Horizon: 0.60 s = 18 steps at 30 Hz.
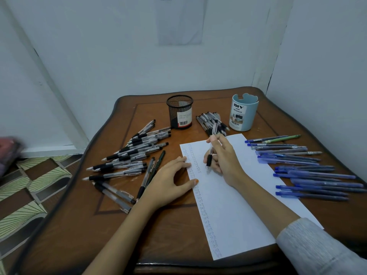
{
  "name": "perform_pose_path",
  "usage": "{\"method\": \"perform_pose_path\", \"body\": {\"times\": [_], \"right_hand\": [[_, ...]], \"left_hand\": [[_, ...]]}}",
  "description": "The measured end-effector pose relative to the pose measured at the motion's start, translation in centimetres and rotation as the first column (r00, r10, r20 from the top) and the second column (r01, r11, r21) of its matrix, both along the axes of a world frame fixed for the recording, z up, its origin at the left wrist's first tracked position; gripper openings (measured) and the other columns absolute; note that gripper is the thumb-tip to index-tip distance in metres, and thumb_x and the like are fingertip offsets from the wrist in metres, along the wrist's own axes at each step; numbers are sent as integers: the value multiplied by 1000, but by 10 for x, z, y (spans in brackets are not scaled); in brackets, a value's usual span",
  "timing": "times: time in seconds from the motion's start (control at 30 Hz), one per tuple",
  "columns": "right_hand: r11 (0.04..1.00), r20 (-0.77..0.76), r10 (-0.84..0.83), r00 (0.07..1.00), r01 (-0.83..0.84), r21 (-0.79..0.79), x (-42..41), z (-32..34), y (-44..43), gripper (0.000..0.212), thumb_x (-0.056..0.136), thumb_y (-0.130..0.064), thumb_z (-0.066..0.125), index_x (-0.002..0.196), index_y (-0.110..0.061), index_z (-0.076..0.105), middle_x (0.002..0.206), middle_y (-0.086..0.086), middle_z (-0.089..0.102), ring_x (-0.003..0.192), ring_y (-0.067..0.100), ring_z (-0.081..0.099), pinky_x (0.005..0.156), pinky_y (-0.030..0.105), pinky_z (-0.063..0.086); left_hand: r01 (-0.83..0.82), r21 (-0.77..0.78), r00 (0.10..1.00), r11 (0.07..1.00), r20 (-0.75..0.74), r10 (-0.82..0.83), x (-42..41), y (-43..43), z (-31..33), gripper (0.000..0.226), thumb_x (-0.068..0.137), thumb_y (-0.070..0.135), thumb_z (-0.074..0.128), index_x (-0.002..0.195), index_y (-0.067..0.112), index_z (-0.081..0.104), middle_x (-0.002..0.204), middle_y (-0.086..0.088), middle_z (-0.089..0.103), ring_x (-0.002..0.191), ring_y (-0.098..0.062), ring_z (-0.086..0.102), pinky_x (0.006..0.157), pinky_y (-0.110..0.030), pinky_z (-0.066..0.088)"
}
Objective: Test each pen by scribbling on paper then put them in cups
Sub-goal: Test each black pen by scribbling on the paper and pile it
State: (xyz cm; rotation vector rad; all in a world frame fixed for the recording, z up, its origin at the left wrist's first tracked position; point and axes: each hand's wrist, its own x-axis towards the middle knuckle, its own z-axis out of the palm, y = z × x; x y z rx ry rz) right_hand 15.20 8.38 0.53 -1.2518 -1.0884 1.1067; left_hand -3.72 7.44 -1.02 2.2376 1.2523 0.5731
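Pinching a pen [210,154], right grip [223,155] writes; left grip [169,182] presses paper [238,207].

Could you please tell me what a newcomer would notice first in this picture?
The right hand holds a pen tip-down on the paper in the middle, with the left hand flat on the sheet's left edge. Heaps flank the sheet: black pens on the left, blue pens on the right. Behind stand a mesh cup and a blue cup, with no pens sticking out.

Left hand [170,180] flat, fingers spread, palm down; right hand [222,155] curled in writing grip.
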Motion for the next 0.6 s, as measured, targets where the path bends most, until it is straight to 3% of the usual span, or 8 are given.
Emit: {"method": "perform_pose_path", "body": {"times": [0.1, 0.17, 0.3, 0.37, 0.43, 0.5, 0.6], "right_hand": [[1000, 8, -13, 1000, 13, -4, 0, -1, 2, 25, 103, -38, 35, 106, -21, 54, 65, 10, 64, 34, 10, 34, 34, 18, 26], [999, -32, -22, 999, 21, -24, 1, -2, 6, 27, 105, -27, 33, 117, -19, 55, 71, 10, 63, 39, 10, 42, 36, 19, 32], [997, -30, -72, 997, 72, 1, 15, -4, 17, 31, 102, -8, 40, 128, -14, 54, 84, 7, 60, 56, 9, 51, 47, 18, 42], [983, 182, -179, 967, 170, 64, 26, 1, 23, 31, 99, -11, 50, 128, -11, 58, 92, 3, 63, 64, 6, 50, 54, 13, 42], [955, 408, -291, 866, 237, 179, 39, 11, 32, 27, 93, -14, 60, 119, -6, 66, 98, 3, 67, 73, 4, 51, 59, 4, 39], [937, 517, -345, 783, 258, 235, 49, 21, 45, 24, 90, -12, 65, 111, -3, 70, 97, 10, 69, 77, 10, 54, 59, 2, 38], [925, 649, -379, 660, 285, 250, 56, 27, 71, 21, 89, -11, 66, 107, -1, 71, 98, 14, 71, 84, 18, 60, 74, 22, 48]], "left_hand": [[-5, -4, 1000, 1000, -8, 5, 0, -1, 0, 57, 84, 51, 65, 135, 30, 50, 150, 13, 36, 140, 1, 23, 113, -23, 20], [-11, -5, 1000, 1000, -8, 11, 0, -1, 0, 59, 84, 52, 64, 136, 29, 48, 151, 13, 35, 140, 0, 22, 113, -23, 20], [-21, -30, 999, 999, -25, 21, 2, 0, -1, 75, 75, 69, 57, 138, 32, 46, 152, 15, 32, 141, 1, 19, 116, -29, 21], [-21, -41, 999, 999, -43, 19, 2, 0, 0, 82, 69, 75, 54, 139, 33, 44, 153, 17, 30, 142, 2, 17, 116, -30, 20], [-16, -48, 999, 999, -44, 14, 2, 1, 0, 84, 69, 75, 55, 140, 33, 43, 153, 17, 28, 142, 2, 15, 116, -30, 19], [-8, -55, 999, 998, -37, 6, 1, 2, -1, 83, 70, 74, 55, 140, 33, 43, 154, 17, 28, 142, 2, 15, 117, -32, 19], [3, -51, 1000, 999, -21, -4, -1, 3, -2, 81, 71, 73, 55, 141, 33, 43, 153, 17, 28, 142, 3, 14, 118, -31, 19]]}}
